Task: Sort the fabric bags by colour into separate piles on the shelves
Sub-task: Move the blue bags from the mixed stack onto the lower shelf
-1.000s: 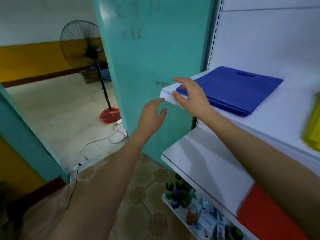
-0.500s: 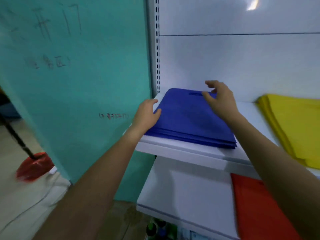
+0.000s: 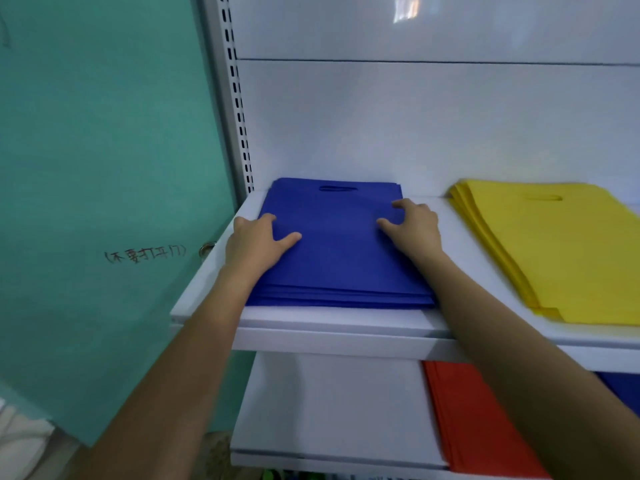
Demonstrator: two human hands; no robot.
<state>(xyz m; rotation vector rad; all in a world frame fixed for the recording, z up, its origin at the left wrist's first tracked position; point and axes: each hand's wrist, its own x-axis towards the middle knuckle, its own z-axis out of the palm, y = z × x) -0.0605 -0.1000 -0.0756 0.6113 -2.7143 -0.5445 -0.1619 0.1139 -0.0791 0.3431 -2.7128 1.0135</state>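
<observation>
A stack of blue fabric bags lies flat at the left end of the upper white shelf. My left hand rests on the stack's left edge, thumb spread across the top bag. My right hand presses on the stack's right side with fingers slightly bent. To the right on the same shelf lies a pile of yellow bags. On the lower shelf sits a pile of red bags, partly hidden by my right forearm. A bit of another blue bag shows at the far right.
A teal door with handwriting stands just left of the shelf unit. The slotted metal upright runs along the shelf's left side. The white back panel closes off the rear. Green bottle tops peek out below the lower shelf.
The view has swung right from the doorway onto the shelves. Both hands have come down onto the blue stack; the left moved from the shelf corner onto its left edge.
</observation>
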